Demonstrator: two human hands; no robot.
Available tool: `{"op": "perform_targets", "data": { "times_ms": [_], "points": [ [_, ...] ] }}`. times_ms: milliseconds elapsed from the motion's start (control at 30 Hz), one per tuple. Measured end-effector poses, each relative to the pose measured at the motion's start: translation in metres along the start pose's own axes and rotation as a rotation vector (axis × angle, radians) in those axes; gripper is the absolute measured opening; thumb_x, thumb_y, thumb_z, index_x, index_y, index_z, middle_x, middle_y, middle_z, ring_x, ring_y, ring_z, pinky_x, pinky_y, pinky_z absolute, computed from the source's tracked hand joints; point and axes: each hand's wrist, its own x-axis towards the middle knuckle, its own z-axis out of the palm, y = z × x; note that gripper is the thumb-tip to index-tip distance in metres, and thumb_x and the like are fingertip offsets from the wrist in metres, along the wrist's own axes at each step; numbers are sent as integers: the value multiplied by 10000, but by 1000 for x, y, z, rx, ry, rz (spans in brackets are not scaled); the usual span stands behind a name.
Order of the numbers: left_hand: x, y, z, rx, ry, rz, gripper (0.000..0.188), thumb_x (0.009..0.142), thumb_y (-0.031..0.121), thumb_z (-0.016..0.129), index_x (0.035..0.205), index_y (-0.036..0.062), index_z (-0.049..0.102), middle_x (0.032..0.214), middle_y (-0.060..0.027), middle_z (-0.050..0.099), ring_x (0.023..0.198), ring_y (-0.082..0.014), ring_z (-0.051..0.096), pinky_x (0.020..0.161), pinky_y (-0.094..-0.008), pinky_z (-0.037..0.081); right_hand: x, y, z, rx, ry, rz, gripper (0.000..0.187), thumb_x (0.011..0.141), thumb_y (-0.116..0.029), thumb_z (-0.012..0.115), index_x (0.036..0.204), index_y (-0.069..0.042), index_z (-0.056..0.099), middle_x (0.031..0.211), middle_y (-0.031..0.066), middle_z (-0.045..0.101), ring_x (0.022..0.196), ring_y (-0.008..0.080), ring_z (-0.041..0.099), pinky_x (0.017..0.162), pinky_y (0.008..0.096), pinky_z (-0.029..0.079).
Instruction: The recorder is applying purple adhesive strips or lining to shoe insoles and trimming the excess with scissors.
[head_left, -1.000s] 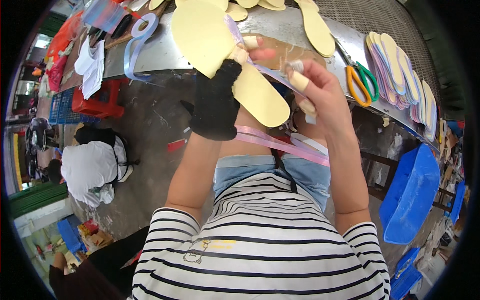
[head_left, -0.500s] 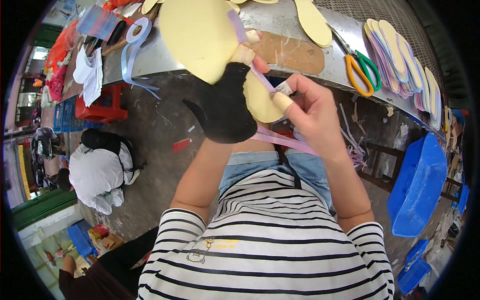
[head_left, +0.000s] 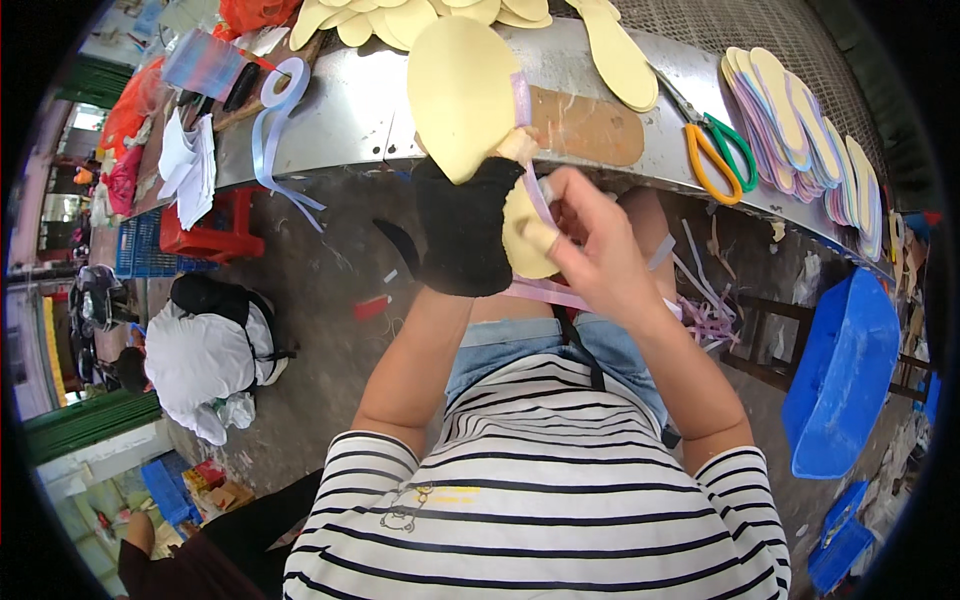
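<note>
Head view: left hand (head_left: 466, 222), black-covered, grips pale-yellow insole (head_left: 460, 90) at tabletop (head_left: 345, 125) near edge; right hand (head_left: 600, 248) pinches lilac ribbon (head_left: 521, 98) along insole's right edge; orange-and-green-handled scissors (head_left: 712, 165) lie farther right

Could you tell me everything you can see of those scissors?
The scissors lie on the metal table, with one orange-yellow and one green handle loop, both plastic-looking. The slim, grey, metal-looking blades point away from the person, slanting left, with their tip close to a pale yellow insole; whether they touch, or how far the blades stand open, is unclear. The orange-yellow loop reaches the table's near edge. Neither the left hand nor the right hand touches them.
</note>
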Motion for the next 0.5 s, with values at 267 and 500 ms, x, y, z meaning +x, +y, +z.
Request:
{"op": "perform_targets", "data": {
  "times_ms": [267,500],
  "points": [
    [-9,-5,5,97,-305,28,461,684,95,734,1099,18,548,978,-29,610,861,-106,562,726,-269,472,34,-19,-32,89,69,-94,158,859,-163,593,848,-7,568,703,-50,542,614,1,462,532,157,367],
    [1,-7,-15,-12,-97,-132,436,704,87,720,1102,25,552,937,-50,606,816,-147,584,710,-296,489,21,4,-28,244,-159,24,348,796,-118,634,1103,-15,507,884,-6,565,828,52,525,673,198,433]
  ]
}}
